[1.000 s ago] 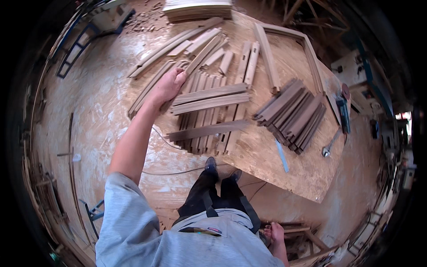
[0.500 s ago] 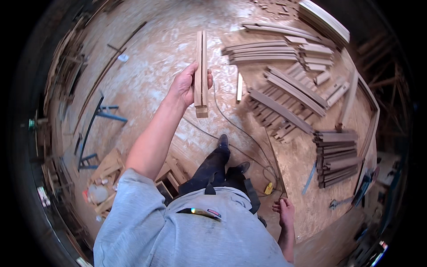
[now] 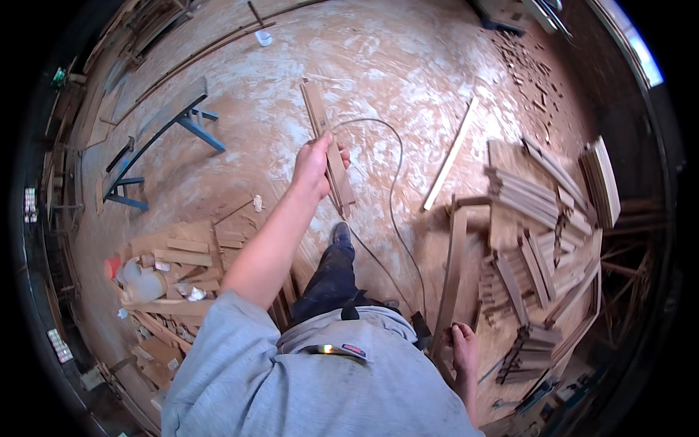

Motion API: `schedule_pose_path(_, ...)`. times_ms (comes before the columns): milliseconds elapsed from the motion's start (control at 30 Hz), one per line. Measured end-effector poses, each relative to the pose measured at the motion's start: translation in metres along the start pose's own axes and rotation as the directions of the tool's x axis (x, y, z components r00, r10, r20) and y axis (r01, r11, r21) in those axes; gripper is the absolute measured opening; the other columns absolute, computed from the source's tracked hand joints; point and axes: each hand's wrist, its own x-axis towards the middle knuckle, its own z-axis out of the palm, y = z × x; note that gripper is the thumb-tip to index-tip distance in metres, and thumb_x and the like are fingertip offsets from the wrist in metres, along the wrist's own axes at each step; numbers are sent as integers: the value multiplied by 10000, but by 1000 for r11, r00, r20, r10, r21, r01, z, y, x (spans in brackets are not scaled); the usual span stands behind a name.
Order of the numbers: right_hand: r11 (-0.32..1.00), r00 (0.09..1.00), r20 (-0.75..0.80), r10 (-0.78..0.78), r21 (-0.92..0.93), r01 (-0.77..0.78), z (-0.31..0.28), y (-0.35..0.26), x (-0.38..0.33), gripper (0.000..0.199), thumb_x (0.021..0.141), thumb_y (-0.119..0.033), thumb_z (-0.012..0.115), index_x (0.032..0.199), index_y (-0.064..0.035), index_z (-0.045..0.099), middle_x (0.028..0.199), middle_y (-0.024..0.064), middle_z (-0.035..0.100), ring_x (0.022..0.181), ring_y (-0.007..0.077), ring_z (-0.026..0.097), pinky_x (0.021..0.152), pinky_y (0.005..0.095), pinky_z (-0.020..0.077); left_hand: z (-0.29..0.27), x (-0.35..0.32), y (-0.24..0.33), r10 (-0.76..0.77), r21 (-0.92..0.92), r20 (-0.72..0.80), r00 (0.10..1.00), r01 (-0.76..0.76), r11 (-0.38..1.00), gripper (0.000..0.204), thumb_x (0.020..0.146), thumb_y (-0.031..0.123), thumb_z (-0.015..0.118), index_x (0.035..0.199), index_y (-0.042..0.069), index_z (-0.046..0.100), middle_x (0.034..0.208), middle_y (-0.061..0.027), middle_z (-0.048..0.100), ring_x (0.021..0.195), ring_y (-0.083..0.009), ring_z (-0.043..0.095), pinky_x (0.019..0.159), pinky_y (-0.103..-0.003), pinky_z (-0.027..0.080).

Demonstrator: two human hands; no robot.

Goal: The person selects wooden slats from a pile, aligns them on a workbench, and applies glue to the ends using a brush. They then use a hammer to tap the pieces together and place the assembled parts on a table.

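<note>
My left hand (image 3: pixel 314 166) is stretched out in front, its fingers wrapped round a pair of pale wooden bars (image 3: pixel 336 171). The bars lie lengthwise against each other, with a narrow dark line between them, tilted over the open floor. Low on the right, my right hand (image 3: pixel 466 348) hangs beside my body with the fingers curled in. Whatever its fingers may hold is too small or hidden to make out. Closest to it is the wooden workbench (image 3: pixel 451 269), whose edge passes just by the fingertips.
Stacked wooden pieces (image 3: pixel 524 197) cover the bench at right. A pale strip (image 3: pixel 451 154) and a dark cable (image 3: pixel 400 164) lie on the floor. At left stand a blue-legged trestle (image 3: pixel 198 135) and a heap of offcuts with a whitish jug (image 3: pixel 145 285). Wood scraps (image 3: pixel 535 87) litter the far right.
My view has turned left, so the bench and its stacks sit farther right. The bars in my left hand have tilted and rolled, showing a broader face. My right hand stays low at my side.
</note>
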Motion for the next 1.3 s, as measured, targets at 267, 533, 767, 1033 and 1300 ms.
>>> schedule_pose_path(267,962,989,134,-66,-253,99,117,-114,85,228,924,-150,528,1046,37,576,867,98,652,732,160,623,655,288,513,-64,68,107,260,81,-88,962,-253,964,247,905,132,535,1102,23,435,941,-93,579,792,-174,605,676,-318,524)
schedule_pose_path(533,841,969,245,-18,-521,147,213,-247,218,277,912,-199,513,1065,24,571,883,110,650,706,178,630,622,299,514,-113,169,194,542,235,-208,814,-497,836,450,787,21,618,1198,-2,436,998,-63,576,857,-138,581,760,-286,486)
schedule_pose_path(767,747,890,442,-109,-555,367,376,-407,365,310,898,-205,535,1065,49,593,865,117,662,720,164,634,621,287,515,-147,239,323,551,609,-368,749,-253,751,494,720,44,657,1175,-33,481,1014,-89,579,950,-174,565,836,-299,455)
schedule_pose_path(1033,578,820,559,-122,-632,517,587,-606,421,285,894,-215,548,1041,21,611,864,97,664,724,163,640,634,290,516,-176,333,445,829,953,-290,479,61,298,502,719,128,686,1160,-27,501,1012,-201,581,972,-358,570,857,-389,453)
schedule_pose_path(1300,571,881,472,-37,-713,406,753,-671,463,249,869,-196,589,990,18,631,791,76,659,677,139,621,608,287,505,-267,484,569,423,752,-526,738,172,636,475,760,180,611,1187,2,504,1028,-229,629,974,-371,608,829,-410,477)
